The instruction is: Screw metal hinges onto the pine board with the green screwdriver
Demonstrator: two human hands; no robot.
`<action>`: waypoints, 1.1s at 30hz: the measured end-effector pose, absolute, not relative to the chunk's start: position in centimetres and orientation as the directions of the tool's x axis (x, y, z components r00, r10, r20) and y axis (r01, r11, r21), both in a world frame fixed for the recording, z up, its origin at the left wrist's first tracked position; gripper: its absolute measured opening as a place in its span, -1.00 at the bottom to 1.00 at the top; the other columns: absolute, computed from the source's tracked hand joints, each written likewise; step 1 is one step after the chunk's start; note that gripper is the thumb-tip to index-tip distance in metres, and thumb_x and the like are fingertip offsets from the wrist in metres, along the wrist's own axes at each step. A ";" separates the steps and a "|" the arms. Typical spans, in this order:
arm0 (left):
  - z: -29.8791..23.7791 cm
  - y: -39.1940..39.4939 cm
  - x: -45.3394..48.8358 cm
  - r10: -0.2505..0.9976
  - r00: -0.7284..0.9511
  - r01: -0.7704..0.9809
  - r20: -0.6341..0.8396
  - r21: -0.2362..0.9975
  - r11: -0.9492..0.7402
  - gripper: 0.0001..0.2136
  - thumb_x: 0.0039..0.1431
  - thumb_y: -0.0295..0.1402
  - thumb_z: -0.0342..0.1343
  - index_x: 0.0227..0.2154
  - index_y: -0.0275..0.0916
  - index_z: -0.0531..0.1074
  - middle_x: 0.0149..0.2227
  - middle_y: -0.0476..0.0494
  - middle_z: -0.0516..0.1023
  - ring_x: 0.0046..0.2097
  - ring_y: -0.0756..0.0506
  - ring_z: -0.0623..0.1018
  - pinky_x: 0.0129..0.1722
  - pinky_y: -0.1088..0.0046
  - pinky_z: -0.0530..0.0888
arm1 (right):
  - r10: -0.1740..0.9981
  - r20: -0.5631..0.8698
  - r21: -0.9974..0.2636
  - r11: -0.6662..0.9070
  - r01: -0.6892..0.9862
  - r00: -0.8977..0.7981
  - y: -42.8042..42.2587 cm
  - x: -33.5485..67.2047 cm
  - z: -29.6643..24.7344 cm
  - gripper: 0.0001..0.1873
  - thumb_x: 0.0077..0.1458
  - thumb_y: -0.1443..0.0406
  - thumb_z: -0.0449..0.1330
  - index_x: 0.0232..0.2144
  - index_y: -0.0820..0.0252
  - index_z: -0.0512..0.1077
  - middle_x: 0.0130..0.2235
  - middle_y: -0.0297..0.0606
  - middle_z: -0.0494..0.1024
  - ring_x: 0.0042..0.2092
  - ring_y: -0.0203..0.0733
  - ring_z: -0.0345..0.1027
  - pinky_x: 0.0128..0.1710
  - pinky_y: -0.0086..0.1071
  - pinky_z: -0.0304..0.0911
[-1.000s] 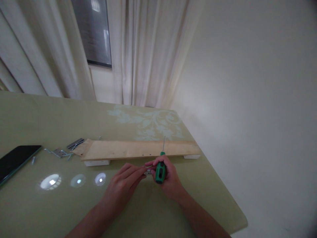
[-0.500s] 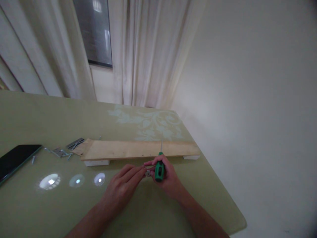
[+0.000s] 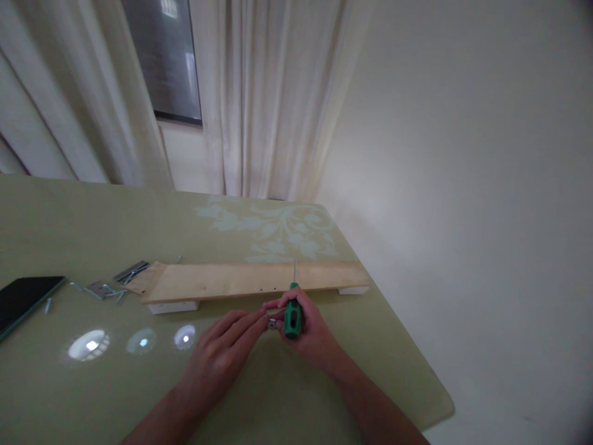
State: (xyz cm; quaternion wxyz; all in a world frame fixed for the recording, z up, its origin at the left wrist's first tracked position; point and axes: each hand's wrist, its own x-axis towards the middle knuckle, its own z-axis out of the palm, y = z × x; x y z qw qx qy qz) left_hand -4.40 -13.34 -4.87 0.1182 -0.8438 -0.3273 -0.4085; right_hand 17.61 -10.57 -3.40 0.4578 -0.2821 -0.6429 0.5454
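My right hand (image 3: 312,330) is closed round the green and black handle of a screwdriver (image 3: 293,320), its thin shaft pointing away over the wooden board (image 3: 222,278). Between the fingertips of both hands is a small metal piece with a hole (image 3: 272,324), perhaps a bracket. My left hand (image 3: 225,349) pinches it from the left, fingers together, while the right fingertips meet it from the other side. Just beyond the hands lies the board, resting on white blocks (image 3: 173,307) near its ends. Two small dark holes show close to its near edge.
At the left, hinge-like metal plates (image 3: 98,290) and several screws (image 3: 119,295) lie beside the board's end. A dark phone (image 3: 28,300) is farther left on the green table (image 3: 152,395). A wall (image 3: 463,204) runs along the right, with curtains (image 3: 264,99) behind.
The view has shifted slightly, so the board and table sit a little farther left. Both hands keep their hold on the small metal piece and the screwdriver.
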 end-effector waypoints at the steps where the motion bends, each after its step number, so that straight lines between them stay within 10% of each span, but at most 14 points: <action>1: -5.0 -13.3 -4.4 0.459 0.453 0.648 0.764 0.071 -0.759 -0.70 0.51 -0.49 -0.03 0.10 -0.34 0.57 0.03 -0.27 0.70 -0.05 -0.17 0.63 -0.03 0.26 0.58 | 0.864 0.278 -0.960 0.244 -0.135 -0.421 -10.6 17.6 -3.4 -0.63 0.16 0.40 0.37 -0.06 0.02 0.35 0.09 -0.10 0.65 0.07 -0.11 0.64 0.04 -0.20 0.55; 11: -5.3 -13.3 -3.5 0.498 0.407 0.654 0.766 0.136 -0.744 -0.77 0.45 -0.48 0.12 0.08 -0.28 0.56 -0.04 -0.20 0.73 -0.13 -0.13 0.66 -0.07 0.32 0.57 | 0.853 0.374 -0.903 0.425 0.070 -0.363 -10.7 17.7 -3.5 -0.61 0.09 0.52 0.28 -0.08 0.03 0.40 0.00 -0.19 0.69 0.00 -0.15 0.63 -0.01 -0.29 0.50; 16: -4.3 -13.4 -2.9 0.629 0.295 0.610 0.720 0.364 -0.703 -0.80 0.49 -0.39 0.07 -0.11 -0.20 0.63 -0.27 -0.09 0.74 -0.31 -0.05 0.66 -0.26 0.45 0.54 | 0.798 0.415 -0.816 0.539 0.208 -0.438 -11.0 17.5 -3.5 -0.44 -0.11 0.58 0.24 -0.06 0.02 0.42 0.00 -0.24 0.69 -0.02 -0.16 0.61 0.01 -0.30 0.45; 21: -4.2 -13.0 -3.2 0.906 0.129 0.504 0.403 0.760 -0.410 -0.79 0.42 -0.22 0.16 -0.18 -0.12 0.69 -0.36 0.01 0.73 -0.45 0.00 0.60 -0.43 0.55 0.47 | 0.840 0.400 -0.864 0.479 0.156 -0.366 -10.9 17.3 -3.5 -0.62 0.08 0.43 0.34 -0.09 0.02 0.39 -0.15 -0.29 0.68 -0.21 -0.23 0.59 -0.19 -0.38 0.46; 33: -3.0 -12.6 -2.6 0.998 0.060 0.147 0.034 0.988 -0.043 -0.52 0.20 0.14 0.24 -0.36 -0.24 0.68 -0.39 -0.23 0.73 -0.51 -0.10 0.60 -0.47 0.43 0.51 | 0.643 0.707 -0.563 0.764 0.315 -0.295 -9.4 19.2 -3.7 -0.89 0.37 0.27 0.22 -0.08 0.04 0.51 -0.11 -0.12 0.70 -0.06 -0.06 0.59 0.03 -0.13 0.44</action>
